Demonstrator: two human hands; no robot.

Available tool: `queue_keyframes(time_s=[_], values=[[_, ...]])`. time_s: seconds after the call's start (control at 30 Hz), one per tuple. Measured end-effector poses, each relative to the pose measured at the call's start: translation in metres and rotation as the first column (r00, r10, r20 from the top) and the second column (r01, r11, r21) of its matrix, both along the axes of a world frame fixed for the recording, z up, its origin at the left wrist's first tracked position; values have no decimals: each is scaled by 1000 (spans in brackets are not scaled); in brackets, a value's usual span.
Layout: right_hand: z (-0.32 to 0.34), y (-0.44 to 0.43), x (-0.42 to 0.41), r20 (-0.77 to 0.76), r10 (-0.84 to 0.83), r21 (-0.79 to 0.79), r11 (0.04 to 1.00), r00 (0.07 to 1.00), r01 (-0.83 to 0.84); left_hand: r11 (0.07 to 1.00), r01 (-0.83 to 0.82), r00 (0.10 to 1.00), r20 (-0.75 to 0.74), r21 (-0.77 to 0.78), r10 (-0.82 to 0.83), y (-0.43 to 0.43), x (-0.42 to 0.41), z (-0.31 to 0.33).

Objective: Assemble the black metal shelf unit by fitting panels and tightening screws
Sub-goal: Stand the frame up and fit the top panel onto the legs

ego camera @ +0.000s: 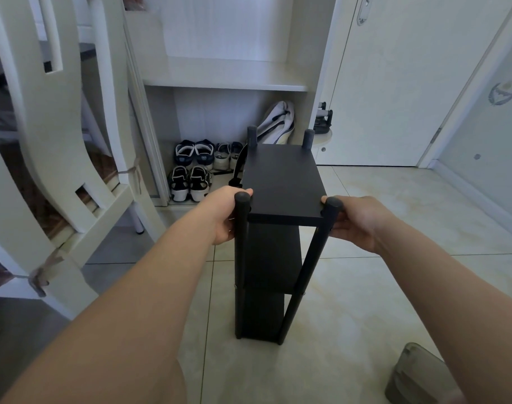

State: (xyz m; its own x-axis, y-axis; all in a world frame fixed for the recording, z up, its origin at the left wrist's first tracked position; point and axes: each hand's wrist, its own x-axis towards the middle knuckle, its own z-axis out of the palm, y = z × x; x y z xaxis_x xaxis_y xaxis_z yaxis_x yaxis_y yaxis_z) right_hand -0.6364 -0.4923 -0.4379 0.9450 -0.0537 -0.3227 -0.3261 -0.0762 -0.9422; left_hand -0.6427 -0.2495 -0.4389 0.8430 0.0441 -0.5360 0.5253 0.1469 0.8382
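Black shelf unit point(281, 182) between two hands point(223, 217) point(357, 223)

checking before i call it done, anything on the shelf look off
Nothing stands out: the shelf unit stands upright on the floor, top panel flat between its posts, left hand and right hand gripping the near posts.

Left hand point(224, 217): fingers pass behind the near-left post point(240, 243) of the shelf unit point(281, 182) and are hidden; right hand point(358, 223): fingertips partly out of sight behind the near-right post point(321, 246). Lower shelves lie in shadow, and the fittings at the post joints are too small to make out. Grey object point(415, 377) at lower right is blurred and cut by the bottom edge, identity unclear; bag point(278, 121) partly covered by the far posts.
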Motion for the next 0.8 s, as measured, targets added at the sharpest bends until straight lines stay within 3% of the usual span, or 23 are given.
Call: queue_keyframes(time_s=[0.17,0.33,0.43,0.5,0.6,0.8], values=[[12,2,-10,87,26,-144,989,996,-13,992,57,998,25,114,-60,12,-4,4],[31,-6,-22,334,145,-407,914,931,4,939,48,979,169,340,-111,29,-14,16],[33,-12,-29,355,257,-510,859,899,-43,862,68,906,329,503,-264,33,-21,23],[31,-11,-32,360,269,-524,851,894,-45,816,122,856,357,564,-374,32,-25,24],[29,-9,-34,376,261,-550,835,889,-13,787,83,826,400,612,-398,27,-26,22],[25,0,-36,369,279,-566,824,886,-23,835,-40,804,514,549,-300,35,-21,15]])
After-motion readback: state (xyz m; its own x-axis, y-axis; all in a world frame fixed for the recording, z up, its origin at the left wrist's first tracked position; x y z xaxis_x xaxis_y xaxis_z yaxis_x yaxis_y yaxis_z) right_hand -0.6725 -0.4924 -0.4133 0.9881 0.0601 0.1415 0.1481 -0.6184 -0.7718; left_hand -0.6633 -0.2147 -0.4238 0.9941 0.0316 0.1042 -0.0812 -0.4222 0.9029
